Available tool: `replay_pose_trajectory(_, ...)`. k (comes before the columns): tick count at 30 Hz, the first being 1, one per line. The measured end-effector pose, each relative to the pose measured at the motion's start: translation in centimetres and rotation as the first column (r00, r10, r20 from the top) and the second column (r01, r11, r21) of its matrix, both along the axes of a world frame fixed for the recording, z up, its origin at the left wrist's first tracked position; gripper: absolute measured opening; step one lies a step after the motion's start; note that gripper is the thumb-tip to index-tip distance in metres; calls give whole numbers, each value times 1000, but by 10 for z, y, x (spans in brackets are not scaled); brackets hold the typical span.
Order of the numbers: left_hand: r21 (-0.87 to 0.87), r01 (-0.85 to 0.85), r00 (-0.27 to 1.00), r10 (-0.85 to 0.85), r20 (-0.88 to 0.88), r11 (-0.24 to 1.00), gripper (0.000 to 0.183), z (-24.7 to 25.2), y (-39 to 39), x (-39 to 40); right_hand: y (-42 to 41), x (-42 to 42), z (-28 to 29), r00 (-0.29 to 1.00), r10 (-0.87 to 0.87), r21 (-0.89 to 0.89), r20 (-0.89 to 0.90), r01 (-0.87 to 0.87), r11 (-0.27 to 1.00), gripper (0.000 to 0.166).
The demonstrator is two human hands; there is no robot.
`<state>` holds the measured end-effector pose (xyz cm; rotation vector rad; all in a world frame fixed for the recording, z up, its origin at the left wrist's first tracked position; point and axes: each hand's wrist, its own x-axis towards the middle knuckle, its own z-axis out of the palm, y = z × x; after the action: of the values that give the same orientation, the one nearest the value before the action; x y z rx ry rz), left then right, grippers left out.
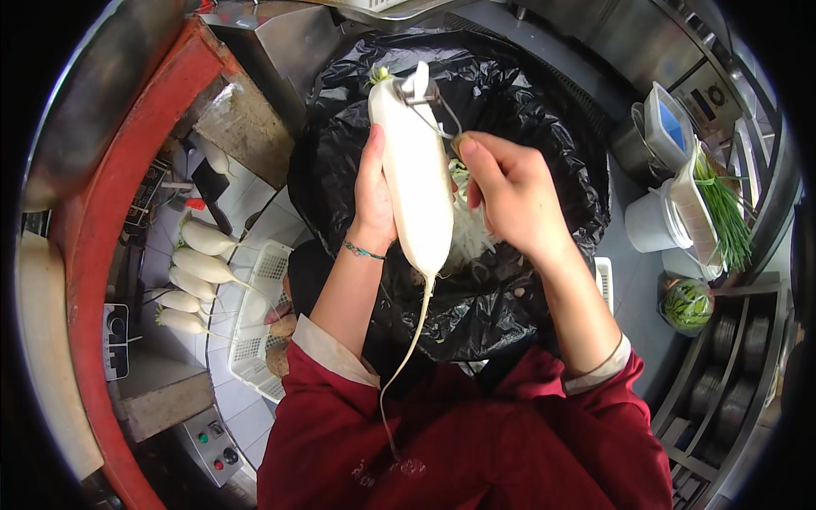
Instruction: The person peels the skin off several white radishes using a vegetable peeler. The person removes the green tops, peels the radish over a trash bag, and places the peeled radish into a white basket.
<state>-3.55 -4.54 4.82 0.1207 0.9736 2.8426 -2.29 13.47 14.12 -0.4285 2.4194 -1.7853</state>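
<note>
My left hand (376, 197) grips a large white daikon radish (417, 185) from its left side. The radish has a short green stub at its far end, and its long thin root hangs toward my lap. In my right hand (519, 188) is the handle of a metal peeler (424, 95). The peeler's head lies against the upper right of the radish, with a curl of white peel (419, 80) standing on it. Below is a bin lined with a black plastic bag (542, 134), and pale peelings (472, 236) lie inside it.
Several daikon radishes (204, 264) lie on the tiles at left, beside a white plastic basket (245, 338) holding brown root vegetables. To the right stand a white bucket (653, 217), long green stalks (720, 210) in a container, and a wrapped green-striped round item (687, 306). A red beam (83, 319) curves along the left.
</note>
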Motion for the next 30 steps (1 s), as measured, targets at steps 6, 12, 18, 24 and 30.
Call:
replay_pose_trajectory(6,61,-248,963,239,124,967,74,-7,7,-8,19,52,-25,997,21,176,-71,-8,984,19)
replay_pose_trajectory(12,14,-336,883,310,353,942,86,-12,-6,-13,60,129,-34,992,-18,97,121,6,995,32)
replay_pose_trajectory(18,49,-239,969,234,83,970,80,-3,-1,-3,46,85,-20,995,29,28,98,-32,999,32)
replay_pose_trajectory(24,96,-74,997,76,-14,993,71,1,5,1,-2,33,-15,999,-19,-57,-43,17,998,23)
replay_pose_trajectory(30,43,-218,975,215,59,975,67,-10,7,-6,3,34,-18,983,33,155,-180,-5,988,21)
